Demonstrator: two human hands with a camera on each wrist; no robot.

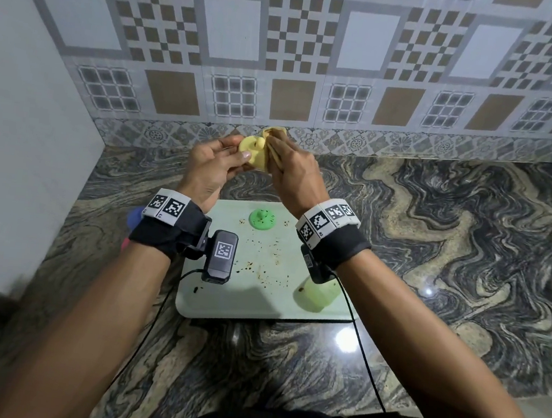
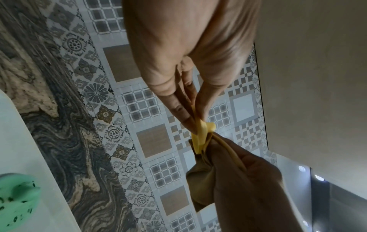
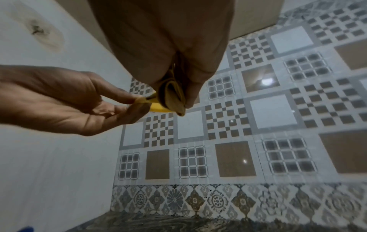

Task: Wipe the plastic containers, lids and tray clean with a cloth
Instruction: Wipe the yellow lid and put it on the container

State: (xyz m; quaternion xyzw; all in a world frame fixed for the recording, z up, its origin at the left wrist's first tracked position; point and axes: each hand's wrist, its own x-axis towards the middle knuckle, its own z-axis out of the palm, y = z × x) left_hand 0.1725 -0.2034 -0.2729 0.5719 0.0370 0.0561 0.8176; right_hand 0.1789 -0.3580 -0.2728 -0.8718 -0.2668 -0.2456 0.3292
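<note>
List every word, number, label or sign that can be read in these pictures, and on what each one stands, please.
No readable words or numbers.
Left wristband: square black-and-white coded markers; tiny characters beneath, too small to read.
Right wristband: the same markers; tiny print too small to read.
Left wrist camera: one coded marker, no text.
Yellow lid, cloth, tray: no print visible.

Dim indoor light is falling from above; glare spots are shining on the counter (image 1: 347, 339); edges are bending, and both wrist views are looking soft, murky.
</note>
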